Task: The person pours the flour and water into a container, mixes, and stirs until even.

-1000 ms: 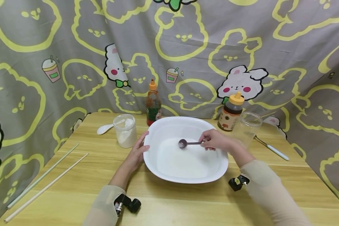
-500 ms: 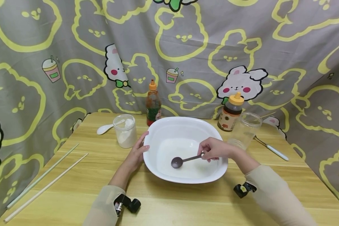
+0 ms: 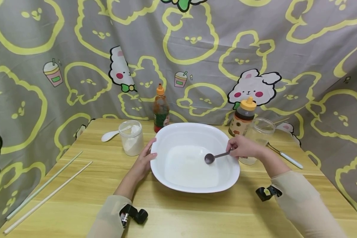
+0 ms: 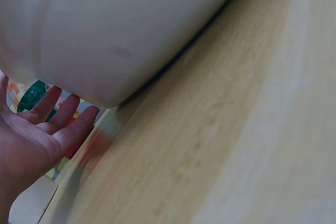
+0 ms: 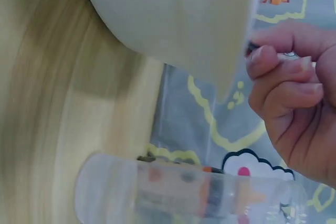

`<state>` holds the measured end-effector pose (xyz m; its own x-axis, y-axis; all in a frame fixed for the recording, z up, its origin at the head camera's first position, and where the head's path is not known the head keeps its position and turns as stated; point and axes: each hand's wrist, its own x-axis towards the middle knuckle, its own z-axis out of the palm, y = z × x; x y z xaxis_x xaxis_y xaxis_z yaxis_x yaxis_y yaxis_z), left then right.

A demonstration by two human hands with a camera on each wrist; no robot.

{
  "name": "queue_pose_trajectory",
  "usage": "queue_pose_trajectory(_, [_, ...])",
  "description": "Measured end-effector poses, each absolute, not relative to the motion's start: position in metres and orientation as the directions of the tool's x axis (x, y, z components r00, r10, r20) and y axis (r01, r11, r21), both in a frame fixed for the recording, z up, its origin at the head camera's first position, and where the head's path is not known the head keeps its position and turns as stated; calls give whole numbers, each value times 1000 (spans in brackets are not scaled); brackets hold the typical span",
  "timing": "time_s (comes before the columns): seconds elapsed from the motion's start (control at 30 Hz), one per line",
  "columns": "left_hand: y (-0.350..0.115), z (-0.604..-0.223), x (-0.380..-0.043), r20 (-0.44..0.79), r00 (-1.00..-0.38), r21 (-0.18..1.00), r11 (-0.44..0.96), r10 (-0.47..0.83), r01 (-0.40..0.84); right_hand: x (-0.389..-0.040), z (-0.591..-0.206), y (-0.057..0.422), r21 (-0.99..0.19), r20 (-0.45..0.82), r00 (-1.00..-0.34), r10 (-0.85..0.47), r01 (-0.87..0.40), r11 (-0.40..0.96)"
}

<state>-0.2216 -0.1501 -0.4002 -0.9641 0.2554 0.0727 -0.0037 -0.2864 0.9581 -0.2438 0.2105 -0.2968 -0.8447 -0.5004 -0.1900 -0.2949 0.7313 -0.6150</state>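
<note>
Dark spoon farther right, pinched in right grip, scoop in head view only.

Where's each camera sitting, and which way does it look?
Head: sits on the head, looks forward and down into the white basin; left hand, right hand and sleeves show.
Left wrist: sits there, faces the basin's outside; left hand shows.
Right wrist: sits there, faces the basin's outside and clear jar; right hand shows.
Both wrist views share basin and table.
</note>
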Motion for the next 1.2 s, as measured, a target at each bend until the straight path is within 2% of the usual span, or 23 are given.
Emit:
queue_pose_trajectory(0.23, [-149,-400,-222,71,-963,958,-286,261,-7,-260,-316,186,-678,-166,-881,-442,-223,700])
queue_pose_trajectory(0.37, [-149,-400,-222,69,-963,957,-289,260,-10,-264,-327,164,-695,-137,-868,-477,-259,671])
queue_pose_trajectory(0.5, [-149,-400,-222,65,-964,957,-291,258,-13,-262,-336,147,-718,-107,-826,-554,-321,617])
queue_pose_trajectory(0.63, [-149,-401,-221,63,-966,957,-290,252,-13,-252,-337,139,-766,-138,-757,-638,-326,553])
queue_pose_trajectory(0.8, [-149,-401,-222,69,-964,960,-281,257,-7,-235,-333,148,-795,-204,-654,-728,-324,514])
queue_pose_trajectory(0.9, [-149,-400,-222,65,-964,961,-277,259,-10,-229,-328,161,-786,-206,-618,-759,-358,504])
queue_pose_trajectory(1.0, [-150,-400,-223,66,-964,961,-277,258,-8,-226,-320,175,-752,-178,-635,-752,-405,520])
queue_pose_trajectory(1.2, [-151,-398,-222,71,-962,961,-276,262,-4,-228,-309,199,-679,-160,-780,-606,-358,640])
